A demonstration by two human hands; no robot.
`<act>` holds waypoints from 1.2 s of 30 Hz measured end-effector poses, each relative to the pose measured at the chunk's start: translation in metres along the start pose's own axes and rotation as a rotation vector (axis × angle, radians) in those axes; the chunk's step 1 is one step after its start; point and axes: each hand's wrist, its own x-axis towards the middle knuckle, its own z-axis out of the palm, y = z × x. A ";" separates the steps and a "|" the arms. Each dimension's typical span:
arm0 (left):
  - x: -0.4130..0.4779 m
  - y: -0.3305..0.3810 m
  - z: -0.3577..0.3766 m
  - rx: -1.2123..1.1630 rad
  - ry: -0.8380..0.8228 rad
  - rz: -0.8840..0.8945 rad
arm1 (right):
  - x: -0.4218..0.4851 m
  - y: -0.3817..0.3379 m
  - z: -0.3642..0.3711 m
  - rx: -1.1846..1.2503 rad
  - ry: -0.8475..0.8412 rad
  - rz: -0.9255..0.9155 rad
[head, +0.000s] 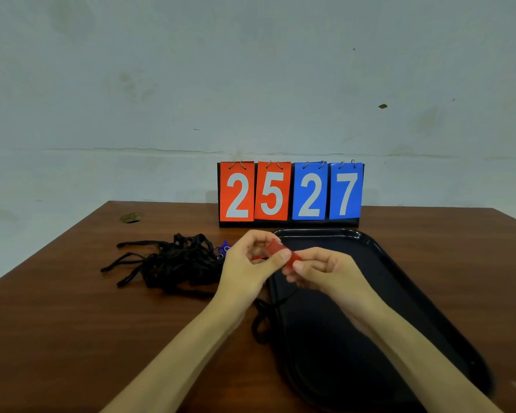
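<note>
The red plastic piece [280, 253] is held in the air just right of the frame's centre, above the near-left rim of the black tray [399, 278]. Its long axis slants from upper left to lower right, bridging the two hands. The left hand [245, 263] pinches the upper-left end, thumb laid over the top and the other fingers curled behind. The right hand [325, 269] pinches the lower-right end between thumb and forefinger, its remaining fingers curled beneath. Both hands are equally near, since each has one end.

A thin black cord [261, 326] drops from under the hands and loops across the tray's left edge onto the counter [72, 323]. Whether it is tied to the piece cannot be told. Whatever comes next, probably a pull or twist along that slanted axis, will likely turn on the two ends lying in opposite hands.

To the left of centre lies a tangle of black lanyards [176, 260].
</note>
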 end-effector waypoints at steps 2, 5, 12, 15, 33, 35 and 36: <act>-0.002 0.000 0.003 -0.041 -0.031 -0.040 | 0.000 0.001 0.001 -0.028 0.083 -0.008; -0.006 -0.001 0.011 -0.301 -0.162 -0.265 | 0.001 0.005 -0.005 0.190 0.106 0.020; -0.007 0.005 0.005 -0.216 -0.449 -0.461 | 0.011 0.007 -0.023 0.775 0.223 0.144; 0.003 0.009 -0.010 -0.073 -0.427 -0.546 | 0.012 0.005 -0.033 0.857 0.378 0.127; 0.016 0.013 -0.030 0.383 -0.086 0.119 | 0.003 0.012 -0.004 -0.527 -0.163 0.026; 0.017 0.010 -0.030 0.370 -0.050 0.107 | 0.000 0.009 -0.001 -0.431 -0.208 0.013; 0.018 0.009 -0.031 0.360 -0.030 0.099 | -0.001 0.008 0.001 -0.388 -0.225 0.004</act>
